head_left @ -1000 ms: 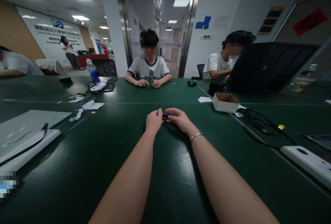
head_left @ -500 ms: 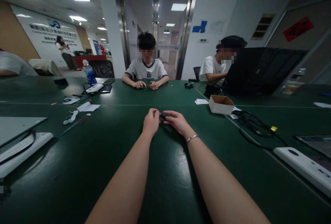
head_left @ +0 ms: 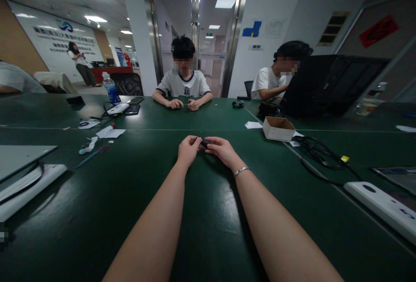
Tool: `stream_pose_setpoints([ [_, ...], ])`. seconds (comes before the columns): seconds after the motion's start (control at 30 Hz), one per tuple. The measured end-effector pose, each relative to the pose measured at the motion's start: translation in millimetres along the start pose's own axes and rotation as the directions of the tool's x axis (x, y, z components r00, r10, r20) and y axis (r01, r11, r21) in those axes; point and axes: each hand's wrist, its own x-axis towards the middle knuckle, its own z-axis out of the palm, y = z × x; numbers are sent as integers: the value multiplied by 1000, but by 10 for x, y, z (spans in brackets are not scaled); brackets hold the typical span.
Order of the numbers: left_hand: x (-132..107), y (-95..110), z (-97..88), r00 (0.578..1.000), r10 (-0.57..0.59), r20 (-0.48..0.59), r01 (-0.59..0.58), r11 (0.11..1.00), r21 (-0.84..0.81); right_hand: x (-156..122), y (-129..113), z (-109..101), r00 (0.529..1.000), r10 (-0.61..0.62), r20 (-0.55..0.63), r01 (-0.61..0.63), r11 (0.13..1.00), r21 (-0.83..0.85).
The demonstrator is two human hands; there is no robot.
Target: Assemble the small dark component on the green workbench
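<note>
Over the middle of the dark green table (head_left: 208,204), my two hands meet around a small dark object (head_left: 204,143), short and rod-like; its kind is too small to make out. My right hand (head_left: 221,149), with a silver bracelet at the wrist, pinches it between thumb and fingers. On the other end, my left hand (head_left: 189,149) is closed, thumb against the fingertips, and covers what it grips there. Both forearms stretch forward from the bottom of the view.
An open cardboard box (head_left: 278,130) and black cables (head_left: 316,154) lie to the right, with a white power strip (head_left: 380,204) nearer. Paper scraps (head_left: 110,132) and a blue pen-like stick (head_left: 91,157) lie left. A person (head_left: 183,82) sits opposite; another is behind a black monitor (head_left: 328,84).
My left hand has shifted slightly to the left and its thumb now points more toward the small dark object. The right hand keeps its pinch. The whole view has tilted a little.
</note>
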Motion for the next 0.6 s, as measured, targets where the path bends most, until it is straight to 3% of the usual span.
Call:
stream_pose_setpoints([
  [0.13, 11, -41, -5, 1000, -15, 6, 14, 1000, 13, 4, 14, -4, 1000, -25, 1, 25, 997, -78],
  [0.27, 3, -65, -12, 999, -32, 11, 31, 998, 61, 22, 31, 7, 997, -71, 16, 73, 954, -291],
  [0.37, -19, -59, -21, 1000, 21, -8, -19, 980, 200, 42, 49, 27, 991, -126, 37, 130, 905, -405],
  [0.47, -65, -22, -31, 997, 83, 5, -79, 928, 363, 38, 47, 40, 993, -92, 79, 116, 910, -398],
  [0.6, -162, 33, -34, 994, 87, 70, -108, 906, 409, -18, -15, 61, 995, 18, 97, 7, 969, -246],
])
